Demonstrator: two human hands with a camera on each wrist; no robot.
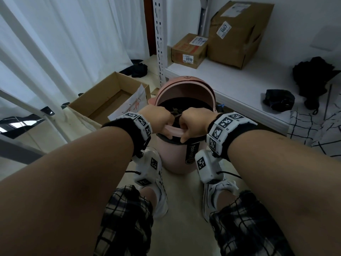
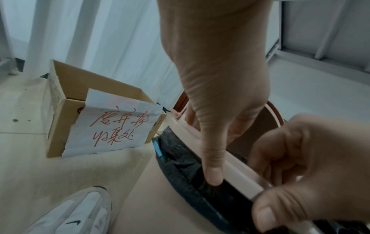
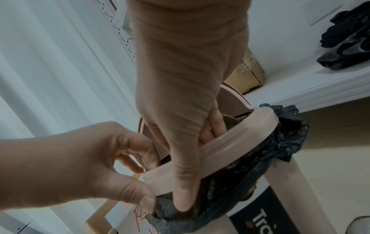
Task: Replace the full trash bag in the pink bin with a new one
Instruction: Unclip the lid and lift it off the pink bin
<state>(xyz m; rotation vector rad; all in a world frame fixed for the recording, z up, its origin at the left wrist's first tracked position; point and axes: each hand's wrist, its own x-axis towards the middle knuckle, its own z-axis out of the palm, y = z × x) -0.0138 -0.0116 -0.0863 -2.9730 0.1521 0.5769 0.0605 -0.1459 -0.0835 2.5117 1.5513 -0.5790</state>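
The pink bin [image 1: 173, 159] stands on the floor between my feet, its lid [image 1: 186, 84] tipped open at the back. A black trash bag [image 1: 166, 138] lines it and folds out under a pink rim ring [image 1: 174, 131]. My left hand [image 1: 158, 119] and right hand [image 1: 195, 122] both grip the ring's near side, close together. In the left wrist view the left hand [image 2: 216, 142] has fingers inside the ring [image 2: 236, 172] and its thumb on the bag [image 2: 180, 161]. The right hand [image 3: 180, 158] grips the ring [image 3: 230, 142] the same way, thumb against the bag [image 3: 250, 174].
An open cardboard box [image 1: 96, 106] with a red-lettered paper sits left of the bin. A low white shelf [image 1: 239, 85] on the right carries two cardboard boxes [image 1: 188, 50] and crumpled black bags [image 1: 278, 99]. White curtains hang at the left. My shoes [image 1: 156, 182] flank the bin.
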